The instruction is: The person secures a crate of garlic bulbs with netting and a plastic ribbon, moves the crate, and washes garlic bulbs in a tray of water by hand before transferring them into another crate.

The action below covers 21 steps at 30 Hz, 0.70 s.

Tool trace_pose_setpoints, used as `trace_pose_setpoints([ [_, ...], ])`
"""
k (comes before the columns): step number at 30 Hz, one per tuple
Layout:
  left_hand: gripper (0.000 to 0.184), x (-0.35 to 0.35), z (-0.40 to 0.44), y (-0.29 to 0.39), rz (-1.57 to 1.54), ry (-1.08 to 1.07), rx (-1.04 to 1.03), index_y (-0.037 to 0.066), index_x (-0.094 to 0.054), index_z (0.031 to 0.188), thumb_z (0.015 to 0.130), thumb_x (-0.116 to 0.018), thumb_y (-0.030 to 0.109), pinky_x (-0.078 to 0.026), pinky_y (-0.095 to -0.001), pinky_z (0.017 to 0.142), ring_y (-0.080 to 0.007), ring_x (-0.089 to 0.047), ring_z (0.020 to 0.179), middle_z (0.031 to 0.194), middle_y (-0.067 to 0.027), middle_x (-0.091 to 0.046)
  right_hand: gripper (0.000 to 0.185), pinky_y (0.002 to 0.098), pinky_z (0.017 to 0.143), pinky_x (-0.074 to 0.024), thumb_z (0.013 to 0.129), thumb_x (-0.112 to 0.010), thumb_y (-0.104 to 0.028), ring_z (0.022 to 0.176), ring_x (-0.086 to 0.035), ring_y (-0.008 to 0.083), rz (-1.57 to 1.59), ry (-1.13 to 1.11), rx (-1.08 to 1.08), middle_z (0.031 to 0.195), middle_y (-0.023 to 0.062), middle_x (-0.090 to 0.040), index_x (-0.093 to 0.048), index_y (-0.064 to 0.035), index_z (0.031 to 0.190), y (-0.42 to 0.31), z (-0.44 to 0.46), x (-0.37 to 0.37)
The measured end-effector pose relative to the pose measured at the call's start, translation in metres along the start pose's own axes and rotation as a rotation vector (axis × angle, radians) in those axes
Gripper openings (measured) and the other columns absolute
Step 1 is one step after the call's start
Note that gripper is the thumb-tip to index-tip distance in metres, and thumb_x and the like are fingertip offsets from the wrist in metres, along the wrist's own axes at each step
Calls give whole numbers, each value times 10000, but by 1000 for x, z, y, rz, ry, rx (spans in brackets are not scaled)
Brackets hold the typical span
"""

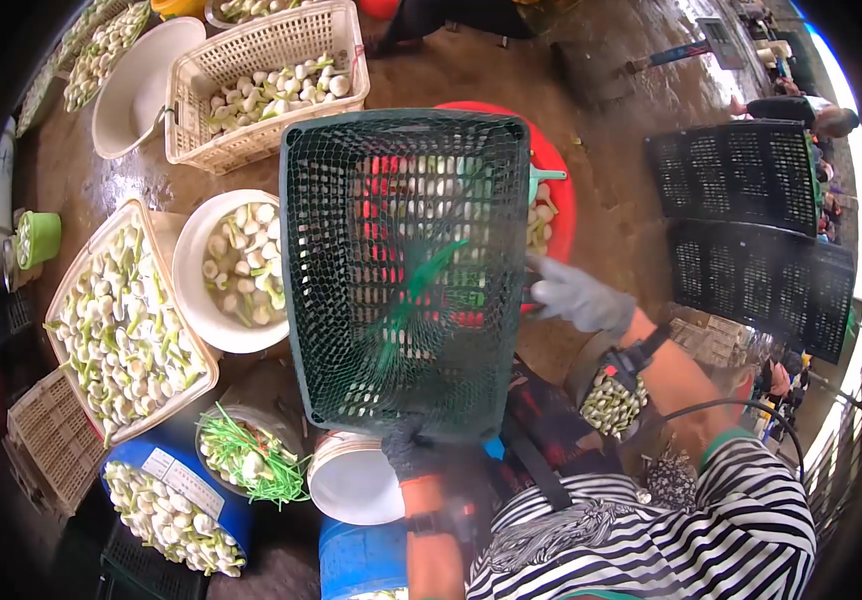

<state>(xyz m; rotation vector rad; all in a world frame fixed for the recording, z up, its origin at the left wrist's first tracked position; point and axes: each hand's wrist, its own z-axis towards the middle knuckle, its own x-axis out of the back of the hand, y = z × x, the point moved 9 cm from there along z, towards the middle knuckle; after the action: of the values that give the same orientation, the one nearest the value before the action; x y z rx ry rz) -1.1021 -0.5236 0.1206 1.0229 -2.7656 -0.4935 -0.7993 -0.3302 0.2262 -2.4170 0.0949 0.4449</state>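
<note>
Three containers of pale bulbs line the left side of the workspace: a shallow tray (213,372), a blue drum (236,520) and a white basin (191,260). Right of them, the person's left hand (411,452), in a dark glove, closes on the near end of a dark green crate (401,117), fingertips hidden by the blur and the rim. The crate dominates the center, its open top facing up toward the wearer, its long axis running away from the body with only a slight slant. Fine netting (351,370) lines its inside, with a bright green strand (426,275) lying across the mesh. Beyond the far right corner, the rim of a red tub (556,220) shows from behind. The right hand (586,298), in a pale gray glove, meets the crate's long right side around the middle, the crate lying directly left of its fingers; these are partly extended, and whether they grip cannot be told. Both hands are close to the crate, one at its short end, one at its flank.
</note>
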Motion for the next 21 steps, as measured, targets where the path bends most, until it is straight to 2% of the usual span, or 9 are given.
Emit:
trace_pose_setpoints([
  [2, 241, -4, 8, -5, 1, -23, 1, -2, -639, 888, 648, -644, 10, -508, -347, 637, -220, -606, 738, 847, -88, -627, 551, 310, 927, -436, 892, -571, -273, 1181, -483, 219, -40, 26, -107, 1354, 133, -427, -397, -15, 1348, 20, -5, 48],
  [4, 218, 1, 19, 8, 530, -114, -393, -5, -644, 866, 648, -647, 14, -508, -336, 632, -211, -610, 749, 848, -93, -628, 628, 344, 934, -423, 887, -575, -340, 1169, -498, 240, -218, 89, -158, 1305, 134, -481, -346, -24, 1380, 57, 19, 116],
  [7, 195, -10, 13, 10, 946, -164, -639, -13, -648, 837, 644, -651, 17, -514, -337, 644, -207, -610, 754, 845, -96, -628, 698, 349, 953, -417, 860, -595, -355, 1150, -508, 284, -1159, 471, -295, 1294, 174, -488, -310, 5, 1386, 81, 64, 213],
  [8, 231, -5, 24, 3, 708, -111, -423, -22, -641, 870, 642, -648, 15, -521, -352, 653, -213, -613, 762, 858, -99, -630, 721, 348, 954, -418, 848, -607, -356, 1138, -516, 292, -1292, 587, -352, 1277, 193, -498, -303, 21, 1382, 85, 78, 239],
  [10, 303, 8, 32, -17, 100, 121, -88, -39, -627, 935, 637, -641, 10, -536, -381, 671, -224, -617, 778, 883, -106, -634, 792, 416, 928, -431, 750, -653, -317, 1122, -502, 368, -1817, 677, 229, 1244, 201, -495, -286, -62, 1403, 102, 125, 286],
  [12, 288, 76, 50, -56, 163, 123, -96, 3, -626, 886, 638, -684, 137, -493, -378, 647, -245, -611, 770, 890, -134, -636, 679, 389, 829, -477, 724, -669, -192, 972, -572, 297, -1654, 418, 148, 1084, 134, -563, -371, -84, 1325, 88, 182, 306],
  [14, 307, 114, 40, -77, 141, 170, -132, 14, -603, 925, 674, -689, 169, -477, -364, 634, -237, -599, 772, 902, -134, -627, 665, 379, 804, -474, 729, -668, -193, 944, -568, 283, -1550, 442, 77, 1065, 125, -566, -378, -82, 1317, 120, 205, 341],
  [17, 345, 93, 50, -114, 55, 134, -184, 8, -551, 1050, 756, -667, 146, -474, -334, 622, -204, -578, 783, 925, -114, -603, 645, 363, 766, -470, 735, -668, -194, 901, -563, 262, -1451, 473, -35, 1037, 112, -570, -390, -79, 1305, 173, 211, 375],
  [21, 289, 5, 44, -49, 428, 21, -123, 8, -551, 1036, 792, -660, 118, -480, -316, 586, -162, -584, 731, 893, -97, -612, 617, 341, 716, -465, 744, -667, -196, 844, -555, 234, -1342, 502, -136, 999, 96, -575, -406, -75, 1290, 215, 191, 388],
])
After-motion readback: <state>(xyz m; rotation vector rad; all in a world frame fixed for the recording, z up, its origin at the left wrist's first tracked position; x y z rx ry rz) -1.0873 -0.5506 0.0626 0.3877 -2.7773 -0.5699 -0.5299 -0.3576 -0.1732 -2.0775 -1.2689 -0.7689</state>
